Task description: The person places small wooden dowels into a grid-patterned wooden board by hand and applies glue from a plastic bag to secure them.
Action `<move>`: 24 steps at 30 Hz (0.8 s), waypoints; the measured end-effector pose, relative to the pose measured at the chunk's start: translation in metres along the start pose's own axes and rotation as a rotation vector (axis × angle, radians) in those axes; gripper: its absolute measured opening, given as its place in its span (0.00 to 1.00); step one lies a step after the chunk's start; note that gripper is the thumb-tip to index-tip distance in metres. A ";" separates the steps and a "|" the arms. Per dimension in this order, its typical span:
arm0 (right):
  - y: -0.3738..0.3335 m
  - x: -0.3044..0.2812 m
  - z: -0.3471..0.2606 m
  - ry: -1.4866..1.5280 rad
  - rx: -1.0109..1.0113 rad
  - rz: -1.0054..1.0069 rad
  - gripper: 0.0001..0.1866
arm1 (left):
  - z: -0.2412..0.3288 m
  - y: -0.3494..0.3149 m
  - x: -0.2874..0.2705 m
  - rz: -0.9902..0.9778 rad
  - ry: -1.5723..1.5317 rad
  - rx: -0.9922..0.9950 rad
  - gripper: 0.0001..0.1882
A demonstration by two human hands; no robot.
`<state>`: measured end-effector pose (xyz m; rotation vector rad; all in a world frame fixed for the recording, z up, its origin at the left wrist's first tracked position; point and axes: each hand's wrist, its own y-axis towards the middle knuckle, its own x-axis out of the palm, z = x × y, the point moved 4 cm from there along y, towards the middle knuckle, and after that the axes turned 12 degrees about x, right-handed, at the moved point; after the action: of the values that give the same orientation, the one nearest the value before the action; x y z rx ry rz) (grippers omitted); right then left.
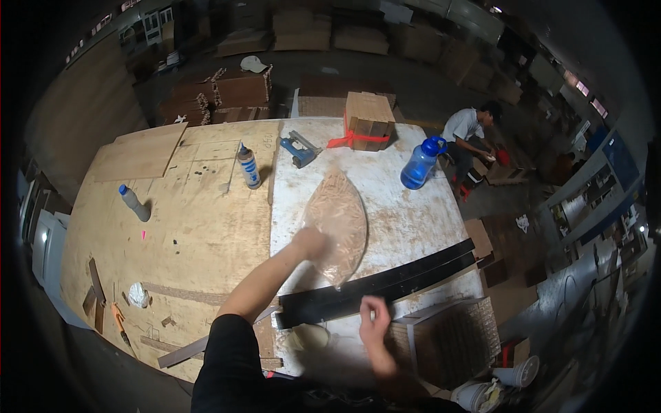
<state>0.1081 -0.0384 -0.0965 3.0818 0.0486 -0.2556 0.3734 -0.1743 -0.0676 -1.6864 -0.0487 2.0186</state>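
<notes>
A clear plastic bag full of small tan pieces, which look like wooden dowels, is over the white half of the worktable. My left hand, slightly blurred, is closed on the bag's left edge, its fingertips hidden. Just below the long black strips is my right hand, its fingers curled in and thumb against them. Whatever that hand might hold is too small or hidden to make out. Between my forearms sits a pale round object, partly in shadow.
Behind the bag are a blue nail gun, a glue bottle, a brown box with red ribbon and a blue water jug. A grey bottle and orange-handled pliers lie left. A person sits beyond the table.
</notes>
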 end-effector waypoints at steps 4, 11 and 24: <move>0.105 0.075 -0.039 0.045 -0.051 -0.238 0.05 | 0.015 -0.017 0.041 0.209 -0.116 0.262 0.11; 0.151 0.153 -0.051 -1.054 -0.101 -1.040 0.17 | 0.034 -0.074 0.051 0.356 -0.223 0.298 0.11; 0.225 0.137 -0.024 -1.276 -0.096 -0.526 0.31 | 0.063 -0.097 0.031 0.548 -0.274 0.199 0.07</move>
<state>0.2553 -0.2578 -0.0855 2.1706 0.7396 -1.9917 0.3456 -0.0595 -0.0483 -1.3868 0.5574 2.5379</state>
